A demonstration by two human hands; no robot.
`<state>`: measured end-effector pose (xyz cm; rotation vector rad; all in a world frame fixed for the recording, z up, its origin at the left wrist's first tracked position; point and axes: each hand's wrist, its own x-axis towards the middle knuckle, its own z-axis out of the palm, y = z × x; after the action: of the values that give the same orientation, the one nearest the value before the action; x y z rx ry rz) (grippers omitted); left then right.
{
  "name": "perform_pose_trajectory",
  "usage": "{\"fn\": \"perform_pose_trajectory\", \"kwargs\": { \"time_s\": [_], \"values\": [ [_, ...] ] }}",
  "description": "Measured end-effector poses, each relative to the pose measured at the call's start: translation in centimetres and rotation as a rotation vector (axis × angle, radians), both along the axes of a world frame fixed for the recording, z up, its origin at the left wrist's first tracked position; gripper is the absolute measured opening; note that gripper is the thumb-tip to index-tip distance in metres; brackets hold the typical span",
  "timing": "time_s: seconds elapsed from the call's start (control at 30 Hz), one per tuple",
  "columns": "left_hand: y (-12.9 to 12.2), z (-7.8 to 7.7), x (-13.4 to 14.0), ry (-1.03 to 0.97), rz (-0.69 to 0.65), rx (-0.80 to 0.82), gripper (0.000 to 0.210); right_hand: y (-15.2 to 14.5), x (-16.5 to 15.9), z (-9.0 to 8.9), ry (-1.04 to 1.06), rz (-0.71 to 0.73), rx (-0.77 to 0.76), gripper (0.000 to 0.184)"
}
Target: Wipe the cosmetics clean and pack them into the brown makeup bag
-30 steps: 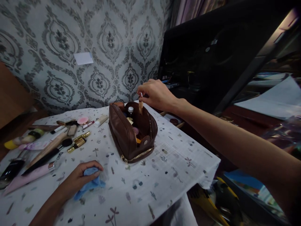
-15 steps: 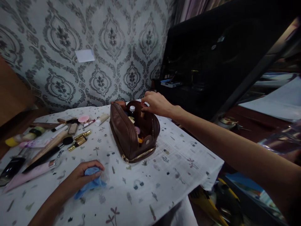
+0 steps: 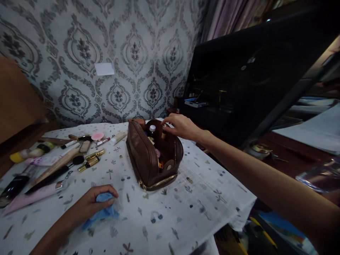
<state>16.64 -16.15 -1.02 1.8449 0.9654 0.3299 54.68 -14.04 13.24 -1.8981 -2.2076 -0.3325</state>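
A brown cosmetic bag (image 3: 140, 156) stands unzipped on the patterned cloth, with a white-capped bottle (image 3: 152, 129) and other small items inside. My right hand (image 3: 182, 126) reaches over its far right rim, fingers curled down into the opening. Its fingertips close on a small tan tube (image 3: 164, 134), partly hidden by the fingers and too dim to name exactly. My left hand (image 3: 97, 202) rests on the cloth left of the bag, fingers wrapped round a crumpled blue cloth (image 3: 106, 209).
Makeup lies at the left: gold-capped tubes (image 3: 89, 164), a black brush (image 3: 78, 160), a pink tube (image 3: 34, 197), a pink compact (image 3: 97, 136) and a pale tube (image 3: 118, 137). A brown box (image 3: 18, 99) is at far left; a large black screen (image 3: 252, 81) stands behind at right.
The view has tilted up slightly, so the table sits lower in the picture. My right hand has dipped a little at the bag's opening. My left hand keeps its grip on the blue cloth.
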Motion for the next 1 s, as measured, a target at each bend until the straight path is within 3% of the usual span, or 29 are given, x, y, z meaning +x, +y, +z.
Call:
{"fn": "perform_pose_trajectory", "kwargs": {
  "time_s": [0.2, 0.33, 0.63, 1.0],
  "values": [
    [0.1, 0.1, 0.0, 0.005, -0.022, -0.002, 0.035, -0.6, -0.1, 0.0, 0.057, -0.062, -0.014, 0.046],
    [0.2, -0.1, -0.1, 0.021, -0.034, 0.018, 0.035, -1.0, -0.7, 0.0, 0.019, -0.09, 0.007, 0.038],
    [0.1, -0.2, -0.1, 0.026, -0.033, -0.018, 0.041, -0.8, -0.8, -0.3, -0.026, -0.115, -0.007, 0.041],
    [0.0, -0.6, -0.1, 0.025, -0.035, -0.013, 0.044, -1.4, -0.7, -0.1, 0.078, -0.103, 0.051, 0.035]
  ]
}}
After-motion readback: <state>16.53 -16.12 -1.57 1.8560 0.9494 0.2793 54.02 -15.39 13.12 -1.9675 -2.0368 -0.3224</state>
